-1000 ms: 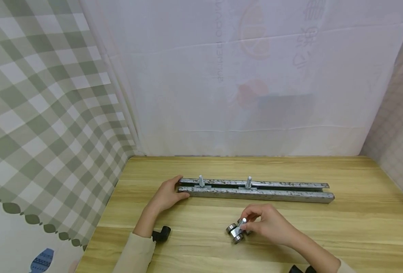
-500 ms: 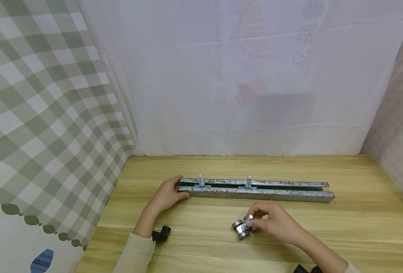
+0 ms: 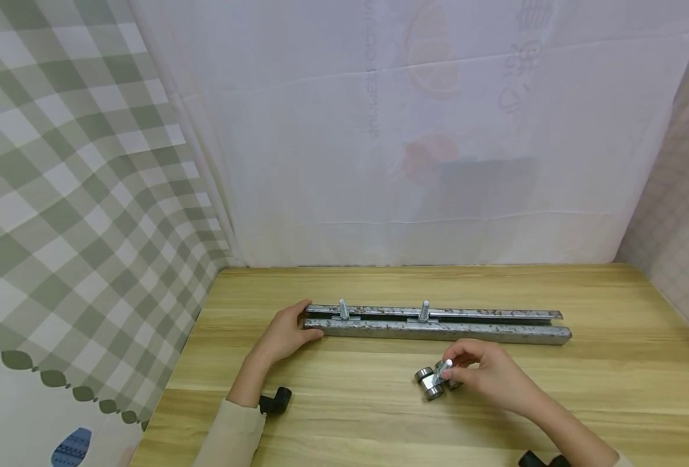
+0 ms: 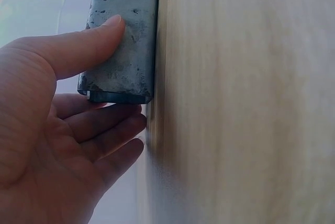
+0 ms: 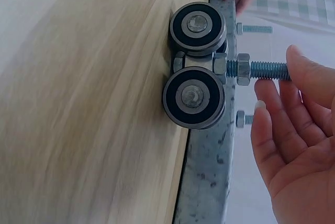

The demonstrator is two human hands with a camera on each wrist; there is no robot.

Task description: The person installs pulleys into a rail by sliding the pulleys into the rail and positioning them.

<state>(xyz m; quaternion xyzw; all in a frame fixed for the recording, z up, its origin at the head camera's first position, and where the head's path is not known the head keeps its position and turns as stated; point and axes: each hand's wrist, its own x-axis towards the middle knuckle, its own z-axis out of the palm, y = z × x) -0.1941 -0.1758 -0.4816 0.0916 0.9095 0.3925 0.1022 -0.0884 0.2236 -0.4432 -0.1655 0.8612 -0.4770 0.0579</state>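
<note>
A speckled grey metal rail (image 3: pixel 496 334) lies lengthwise on the table, its slot facing up. My left hand (image 3: pixel 283 334) holds the rail's left end, thumb on the near side (image 4: pixel 89 46) and the other fingers at the far side and end. Two upright bolts, a left bolt (image 3: pixel 343 310) and a right bolt (image 3: pixel 424 312), stick up out of the slot. In front of the rail, my right hand (image 3: pixel 490 373) pinches the threaded bolt (image 5: pixel 269 70) of a roller trolley (image 3: pixel 432 383). The trolley's wheels (image 5: pixel 192 97) sit close over the wooden surface, bolt pointing up.
The wooden table (image 3: pixel 333 415) ends at a white curtain (image 3: pixel 379 194) behind the rail. Green-checked cloth (image 3: pixel 87 162) hangs at the left, and another cloth (image 3: pixel 683 227) at the right. Black wrist fittings (image 3: pixel 276 401) show beside the forearms.
My right hand has moved to the right and slightly away from me, taking the roller trolley along. The left hand and the rail have stayed in place.
</note>
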